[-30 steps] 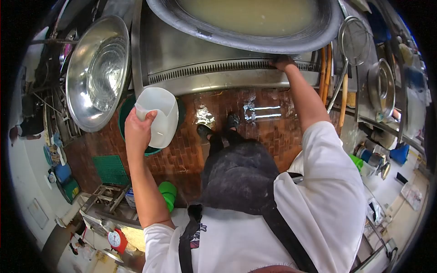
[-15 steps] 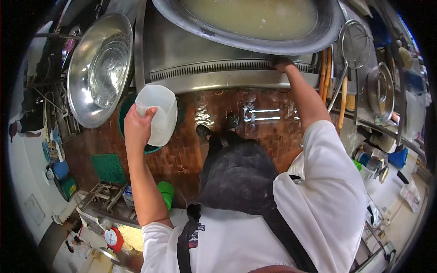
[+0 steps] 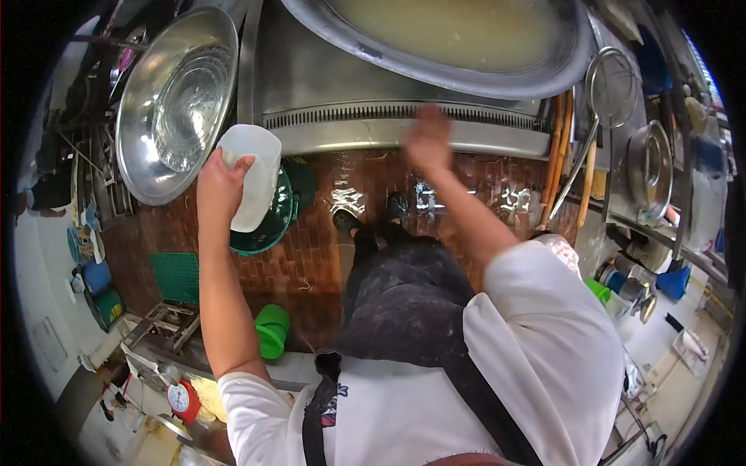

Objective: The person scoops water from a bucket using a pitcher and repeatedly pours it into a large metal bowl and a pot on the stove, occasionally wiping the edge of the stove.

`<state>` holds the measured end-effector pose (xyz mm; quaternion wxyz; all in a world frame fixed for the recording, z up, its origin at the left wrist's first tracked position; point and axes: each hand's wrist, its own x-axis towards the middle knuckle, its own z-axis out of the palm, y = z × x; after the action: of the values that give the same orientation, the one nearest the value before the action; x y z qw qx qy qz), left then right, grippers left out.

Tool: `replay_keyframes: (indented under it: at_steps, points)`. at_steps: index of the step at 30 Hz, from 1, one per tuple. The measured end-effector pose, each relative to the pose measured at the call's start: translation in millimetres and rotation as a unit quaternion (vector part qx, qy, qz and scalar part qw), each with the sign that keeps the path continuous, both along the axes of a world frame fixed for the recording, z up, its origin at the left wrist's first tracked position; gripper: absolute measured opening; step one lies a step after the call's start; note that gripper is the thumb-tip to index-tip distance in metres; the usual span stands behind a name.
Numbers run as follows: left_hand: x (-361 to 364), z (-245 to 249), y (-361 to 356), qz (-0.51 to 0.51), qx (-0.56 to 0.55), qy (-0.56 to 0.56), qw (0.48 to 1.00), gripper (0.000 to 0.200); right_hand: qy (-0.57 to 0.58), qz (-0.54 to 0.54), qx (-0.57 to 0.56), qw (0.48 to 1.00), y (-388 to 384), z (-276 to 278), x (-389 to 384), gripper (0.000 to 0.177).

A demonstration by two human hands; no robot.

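My left hand grips a translucent white plastic container by its near side, with the thumb over the edge. Below the container, on the floor, stands a dark green bucket. My right hand is over the front edge of the steel stove counter, close to its slotted grate. Motion smears its fingers, so I cannot see whether it holds anything. A large wok of cloudy yellowish liquid sits on the counter beyond that hand.
A big steel basin leans at the left. To the right are a wire strainer and several wooden handles. The brick floor looks wet. A green plastic container and a red scale stand behind on the left.
My right hand has left the spot beside the wok's rim and moved left and back toward me. My left hand and the white container have shifted slightly left, uncovering more of the green bucket.
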<state>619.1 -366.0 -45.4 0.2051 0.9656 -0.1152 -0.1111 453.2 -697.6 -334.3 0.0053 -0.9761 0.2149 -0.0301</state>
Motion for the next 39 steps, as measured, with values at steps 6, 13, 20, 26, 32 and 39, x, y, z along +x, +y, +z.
replay_keyframes:
  at_steps: [6, 13, 20, 26, 32, 39]
  points:
    - [48.6, -24.8, -15.5, -0.069, 0.057, -0.041, 0.995, 0.051, -0.068, 0.381, 0.276, 0.88, 208.2, 52.7, 163.8, 0.051]
    - [72.0, -20.7, -62.8, -0.154, 0.224, -0.021, 0.962, 0.038, -0.13, 0.224, 0.203, 0.944, 153.9, 47.5, 134.8, 0.048]
    - [73.7, -64.7, -100.7, -0.188, 0.291, -0.044, 0.937, 0.019, -0.09, 0.206, 0.227, 0.948, 150.6, 57.3, 130.7, 0.047]
    - [65.3, -58.6, -123.7, -0.206, 0.331, -0.038, 0.92, 0.021, -0.086, 0.207, 0.212, 0.951, 151.5, 58.5, 130.8, 0.045]
    - [91.9, -22.1, 8.1, -0.111, 0.132, -0.129, 0.977, 0.02, -0.072, 0.189, 0.219, 0.955, 157.0, 65.5, 131.7, 0.044]
    - [0.5, -46.9, 237.3, 0.206, 0.152, -0.092, 0.962, 0.047, -0.038, 0.172, 0.185, 0.967, 165.0, 34.5, 138.8, 0.048]
